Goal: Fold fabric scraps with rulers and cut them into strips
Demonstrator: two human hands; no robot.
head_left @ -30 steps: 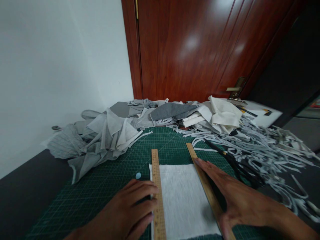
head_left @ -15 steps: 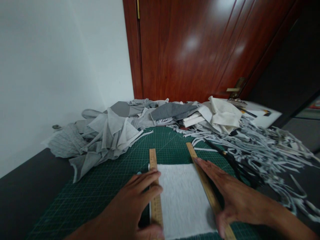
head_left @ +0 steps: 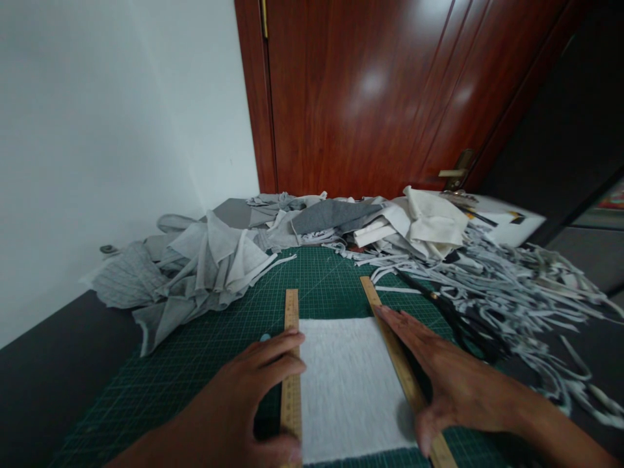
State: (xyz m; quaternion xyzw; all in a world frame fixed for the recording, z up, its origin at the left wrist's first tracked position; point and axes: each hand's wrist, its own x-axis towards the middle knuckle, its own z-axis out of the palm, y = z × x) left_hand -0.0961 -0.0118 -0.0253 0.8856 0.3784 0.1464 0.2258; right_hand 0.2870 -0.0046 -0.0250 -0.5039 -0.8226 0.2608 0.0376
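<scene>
A green cutting mat (head_left: 205,364) is laid on a dark table (head_left: 43,364) set against a white wall (head_left: 107,130) and a red-brown door (head_left: 370,97). On the mat, a white cloth (head_left: 348,387) is framed between two wooden rulers. The left ruler (head_left: 291,364) is pinned along the cloth's left edge by the left hand (head_left: 238,409), whose fingers are spread across it and whose thumb is pressed near its lower end; nothing is gripped. The right ruler (head_left: 397,364) is held flat along the cloth's right edge by the right hand (head_left: 448,387), fingers stretched out along it and thumb pressed at its near end. The step in hand is judged to be the squaring of both rulers to the cloth's edges; steady downward pressure would be called for so that neither ruler slips on the fabric. A small blue disc (head_left: 264,337) is seen just beside the left fingertips. Grey fabric offcuts (head_left: 195,266) are heaped at the mat's far left, folded cream pieces (head_left: 429,224) at the back, and a tangle of cut strips (head_left: 526,286) is spread to the right, where dark scissors (head_left: 458,318) are lain near the right ruler.
</scene>
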